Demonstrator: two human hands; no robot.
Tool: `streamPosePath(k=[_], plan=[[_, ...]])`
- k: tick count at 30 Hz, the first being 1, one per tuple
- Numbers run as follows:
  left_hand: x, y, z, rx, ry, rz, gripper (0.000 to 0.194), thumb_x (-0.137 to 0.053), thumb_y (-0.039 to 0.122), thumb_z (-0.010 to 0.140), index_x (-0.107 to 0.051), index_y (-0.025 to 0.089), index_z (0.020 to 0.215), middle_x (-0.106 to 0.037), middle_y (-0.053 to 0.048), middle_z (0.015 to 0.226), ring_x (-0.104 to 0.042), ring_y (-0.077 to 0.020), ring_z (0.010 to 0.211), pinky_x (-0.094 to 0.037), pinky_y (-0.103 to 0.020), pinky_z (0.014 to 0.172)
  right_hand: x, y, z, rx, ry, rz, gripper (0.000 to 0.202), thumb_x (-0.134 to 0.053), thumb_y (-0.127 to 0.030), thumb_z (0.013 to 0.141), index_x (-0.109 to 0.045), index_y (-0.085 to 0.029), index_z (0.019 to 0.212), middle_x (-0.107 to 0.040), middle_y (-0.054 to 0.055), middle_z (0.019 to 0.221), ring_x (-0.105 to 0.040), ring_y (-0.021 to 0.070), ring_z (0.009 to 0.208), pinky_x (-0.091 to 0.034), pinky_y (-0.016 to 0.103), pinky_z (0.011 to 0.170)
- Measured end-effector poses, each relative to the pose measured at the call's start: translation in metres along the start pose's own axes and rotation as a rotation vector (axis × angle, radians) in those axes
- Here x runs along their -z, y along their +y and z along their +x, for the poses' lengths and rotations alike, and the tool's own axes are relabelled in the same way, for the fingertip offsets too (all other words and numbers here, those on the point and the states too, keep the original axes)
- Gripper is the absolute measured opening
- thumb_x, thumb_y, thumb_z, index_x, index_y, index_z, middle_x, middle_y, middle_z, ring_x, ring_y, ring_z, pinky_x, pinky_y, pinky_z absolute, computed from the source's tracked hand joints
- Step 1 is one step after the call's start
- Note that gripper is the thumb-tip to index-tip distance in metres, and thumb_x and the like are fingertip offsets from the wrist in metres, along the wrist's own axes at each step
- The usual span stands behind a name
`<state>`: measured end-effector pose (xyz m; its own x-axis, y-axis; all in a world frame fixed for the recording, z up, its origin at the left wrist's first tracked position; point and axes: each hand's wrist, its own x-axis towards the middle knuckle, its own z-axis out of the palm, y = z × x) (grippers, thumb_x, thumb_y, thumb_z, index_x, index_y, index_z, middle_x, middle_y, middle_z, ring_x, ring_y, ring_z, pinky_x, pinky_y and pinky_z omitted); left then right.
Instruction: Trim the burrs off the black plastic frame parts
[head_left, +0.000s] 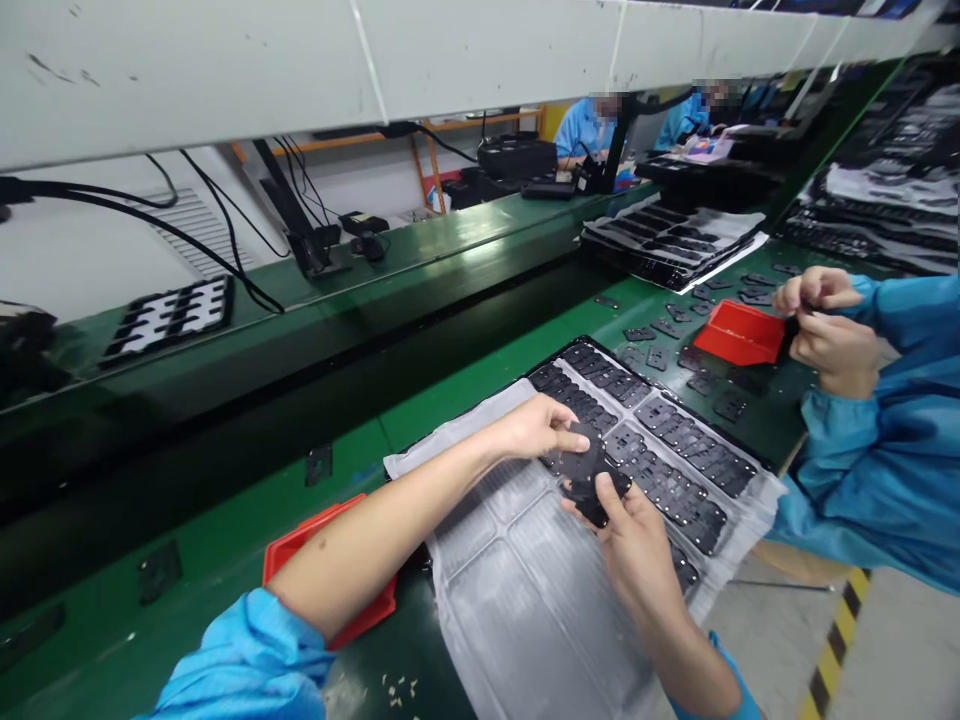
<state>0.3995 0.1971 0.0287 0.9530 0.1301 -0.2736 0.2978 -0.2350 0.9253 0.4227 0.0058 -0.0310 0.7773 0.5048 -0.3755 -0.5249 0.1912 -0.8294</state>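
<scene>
My left hand reaches over a clear plastic tray and pinches a flat black part from above. My right hand grips black parts from below, thumb on top, so both hands meet over the tray's middle. The tray's far half holds rows of black parts; its near compartments are bare. The tray lies on a white sheet on the green bench.
A red bin lies under my left forearm. To the right a co-worker in blue works with both hands beside another red bin, loose black parts scattered around. Stacked trays sit farther back. A conveyor channel runs along the bench.
</scene>
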Motion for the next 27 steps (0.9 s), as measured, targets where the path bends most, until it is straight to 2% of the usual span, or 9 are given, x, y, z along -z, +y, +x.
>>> streamPosePath(k=[3, 6, 10, 12, 15, 17, 20, 23, 27], plan=[[0.014, -0.001, 0.012, 0.024, 0.005, 0.001, 0.023, -0.081, 0.031, 0.086, -0.069, 0.014, 0.075, -0.056, 0.006, 0.059, -0.052, -0.009, 0.056, -0.046, -0.021, 0.056, 0.003, -0.001, 0.006, 0.013, 0.024, 0.005, 0.058, -0.103, -0.06, 0.06, -0.08, -0.023, 0.099, -0.084, 0.004, 0.097, -0.077, 0.022, 0.079, -0.069, 0.038, 0.07], [0.029, -0.007, 0.026, 0.071, 0.027, 0.04, 0.023, -0.087, 0.029, 0.082, -0.07, 0.014, 0.076, -0.06, 0.006, 0.06, -0.055, -0.0092, 0.056, -0.048, -0.021, 0.057, 0.008, -0.003, 0.009, 0.011, 0.046, 0.016, 0.055, -0.105, -0.057, 0.056, -0.079, -0.023, 0.09, -0.083, 0.002, 0.09, -0.078, 0.0214, 0.081, -0.07, 0.038, 0.073], [0.039, -0.025, 0.046, 0.165, 0.091, 0.157, 0.033, -0.096, 0.02, 0.072, -0.064, 0.015, 0.071, -0.061, 0.006, 0.057, -0.057, -0.0096, 0.053, -0.045, -0.021, 0.056, 0.013, -0.008, 0.007, -0.007, 0.055, 0.047, 0.049, -0.106, -0.051, 0.057, -0.079, -0.023, 0.086, -0.082, 0.001, 0.092, -0.077, 0.0211, 0.085, -0.07, 0.046, 0.083], [0.038, -0.036, 0.055, 0.2, 0.113, 0.223, 0.032, -0.094, 0.024, 0.079, -0.064, 0.015, 0.074, -0.061, 0.007, 0.059, -0.057, -0.0096, 0.053, -0.048, -0.022, 0.056, 0.015, -0.011, 0.004, -0.02, 0.062, 0.063, 0.046, -0.106, -0.049, 0.059, -0.079, -0.023, 0.087, -0.082, 0.001, 0.094, -0.076, 0.0214, 0.088, -0.069, 0.049, 0.088], [0.034, -0.049, 0.064, 0.222, 0.12, 0.299, 0.026, -0.078, 0.035, 0.1, -0.067, 0.014, 0.087, -0.066, 0.004, 0.073, -0.06, -0.0103, 0.059, -0.055, -0.025, 0.061, 0.016, -0.014, 0.0, -0.045, 0.085, 0.086, 0.044, -0.106, -0.046, 0.06, -0.079, -0.024, 0.087, -0.083, 0.001, 0.095, -0.075, 0.0217, 0.09, -0.067, 0.049, 0.09], [0.032, -0.053, 0.067, 0.219, 0.128, 0.333, 0.026, -0.073, 0.037, 0.104, -0.068, 0.014, 0.092, -0.067, 0.002, 0.079, -0.063, -0.0114, 0.064, -0.057, -0.027, 0.065, 0.017, -0.015, -0.002, -0.061, 0.107, 0.1, 0.043, -0.106, -0.044, 0.059, -0.078, -0.024, 0.085, -0.083, 0.001, 0.096, -0.075, 0.0219, 0.09, -0.066, 0.048, 0.089], [0.034, -0.049, 0.063, 0.192, 0.175, 0.349, 0.027, -0.087, 0.029, 0.091, -0.066, 0.015, 0.083, -0.068, 0.002, 0.081, -0.064, -0.0133, 0.072, -0.055, -0.027, 0.071, 0.017, -0.016, -0.005, -0.072, 0.141, 0.116, 0.044, -0.107, -0.043, 0.054, -0.078, -0.025, 0.082, -0.084, 0.001, 0.097, -0.075, 0.0214, 0.088, -0.066, 0.044, 0.084], [0.03, -0.035, 0.046, 0.141, 0.213, 0.296, 0.035, -0.095, 0.023, 0.078, -0.061, 0.017, 0.073, -0.07, 0.001, 0.076, -0.066, -0.0147, 0.077, -0.049, -0.024, 0.07, 0.013, -0.015, -0.005, -0.061, 0.16, 0.122, 0.044, -0.107, -0.042, 0.054, -0.078, -0.024, 0.082, -0.084, 0.001, 0.097, -0.075, 0.0211, 0.089, -0.065, 0.041, 0.082], [0.008, -0.016, 0.013, 0.058, 0.032, 0.139, 0.026, -0.087, 0.034, 0.087, -0.068, 0.017, 0.08, -0.073, 0.0, 0.071, -0.069, -0.0149, 0.068, -0.049, -0.023, 0.064, -0.002, -0.01, -0.002, -0.029, 0.13, 0.128, 0.047, -0.105, -0.045, 0.058, -0.08, -0.025, 0.092, -0.084, 0.002, 0.1, -0.076, 0.0219, 0.094, -0.064, 0.04, 0.085]])
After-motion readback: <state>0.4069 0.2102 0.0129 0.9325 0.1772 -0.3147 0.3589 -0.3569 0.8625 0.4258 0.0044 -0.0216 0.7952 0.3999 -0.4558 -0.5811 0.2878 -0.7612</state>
